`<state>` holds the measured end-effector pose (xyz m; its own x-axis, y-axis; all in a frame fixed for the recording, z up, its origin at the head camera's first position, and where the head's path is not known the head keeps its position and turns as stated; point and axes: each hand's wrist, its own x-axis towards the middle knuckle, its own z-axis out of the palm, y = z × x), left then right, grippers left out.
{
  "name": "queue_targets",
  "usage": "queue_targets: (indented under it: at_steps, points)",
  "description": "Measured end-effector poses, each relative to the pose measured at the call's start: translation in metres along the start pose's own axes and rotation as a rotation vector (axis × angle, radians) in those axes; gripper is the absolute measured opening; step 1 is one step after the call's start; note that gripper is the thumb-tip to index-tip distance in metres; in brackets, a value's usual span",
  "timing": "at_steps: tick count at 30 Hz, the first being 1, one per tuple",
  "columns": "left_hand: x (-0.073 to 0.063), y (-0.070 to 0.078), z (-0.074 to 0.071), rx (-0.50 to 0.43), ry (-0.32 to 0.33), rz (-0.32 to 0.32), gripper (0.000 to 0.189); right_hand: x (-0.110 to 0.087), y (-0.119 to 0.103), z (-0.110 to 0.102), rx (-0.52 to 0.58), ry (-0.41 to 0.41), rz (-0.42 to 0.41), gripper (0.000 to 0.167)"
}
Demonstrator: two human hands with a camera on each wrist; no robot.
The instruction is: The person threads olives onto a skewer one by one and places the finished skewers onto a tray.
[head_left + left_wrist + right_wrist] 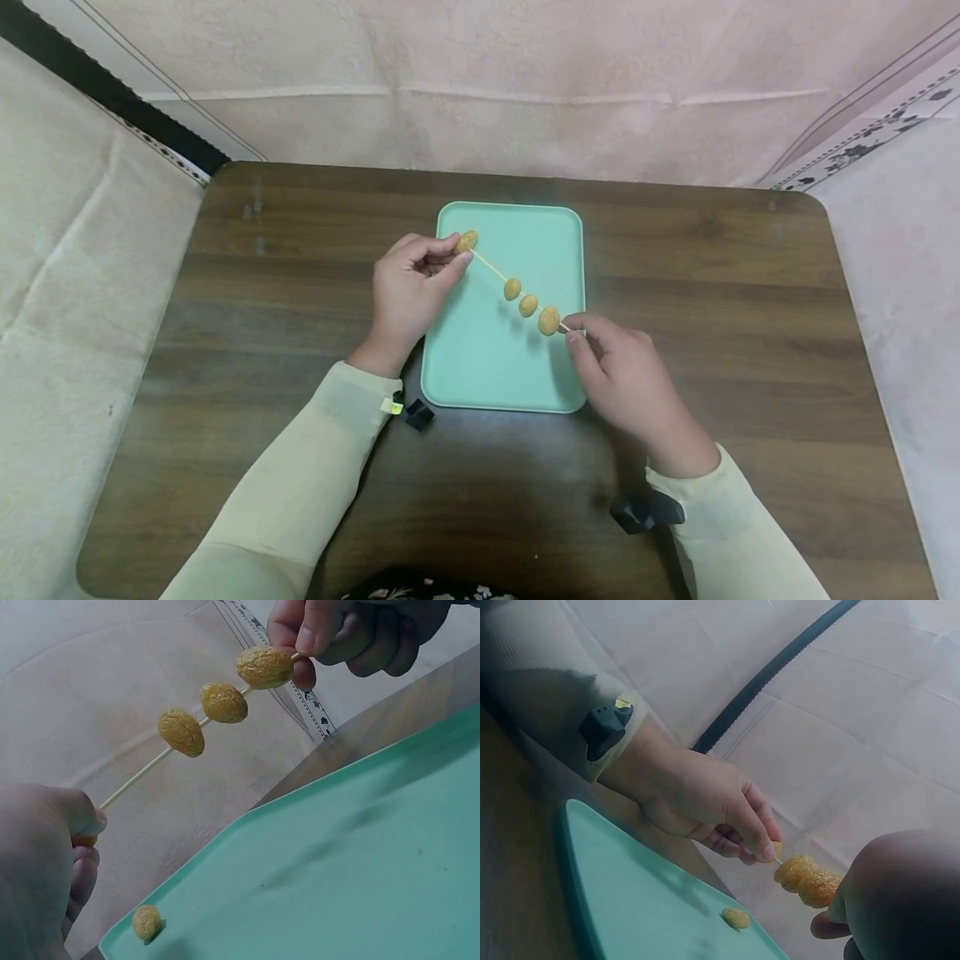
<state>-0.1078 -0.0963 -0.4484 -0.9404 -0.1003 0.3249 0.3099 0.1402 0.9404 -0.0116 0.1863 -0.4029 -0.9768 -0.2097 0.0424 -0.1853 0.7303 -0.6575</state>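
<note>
A thin wooden skewer (137, 777) slants above the mint-green tray (480, 367), with three small wrinkled baby potatoes (528, 306) threaded along it toward its right end. My right hand (626, 371) pinches the bare tip just beyond the last of these, between thumb and forefinger. At the far end, my left hand (408, 287) pinches another small potato (85, 841) between thumb and fingers, right at the skewer's point. That potato is mostly hidden by the thumb in the left wrist view. One loose potato (146, 922) lies on the tray near its far left corner.
The tray sits on a dark brown wooden table (300, 333) with rounded corners. Pale cloth (487, 92) hangs behind and at both sides of it. Dark wrist cameras (647, 510) are strapped over both light sleeves.
</note>
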Motion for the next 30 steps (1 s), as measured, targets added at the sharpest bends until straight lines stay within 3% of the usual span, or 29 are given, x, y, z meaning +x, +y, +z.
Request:
queue_targets:
  at_steps: [15, 24, 30]
  points:
    - [-0.005, 0.002, -0.003, -0.014, -0.022, 0.006, 0.024, 0.000, -0.002, 0.000, 0.020, 0.051, -0.023, 0.022]
    - [-0.007, 0.007, -0.001, -0.019, -0.018, -0.042, 0.023, -0.001, -0.009, 0.000, 0.021, 0.046, -0.022, 0.022]
    - [-0.012, 0.010, 0.005, -0.029, -0.090, -0.019, 0.021, 0.000, -0.010, 0.006, 0.020, 0.056, -0.061, 0.022]
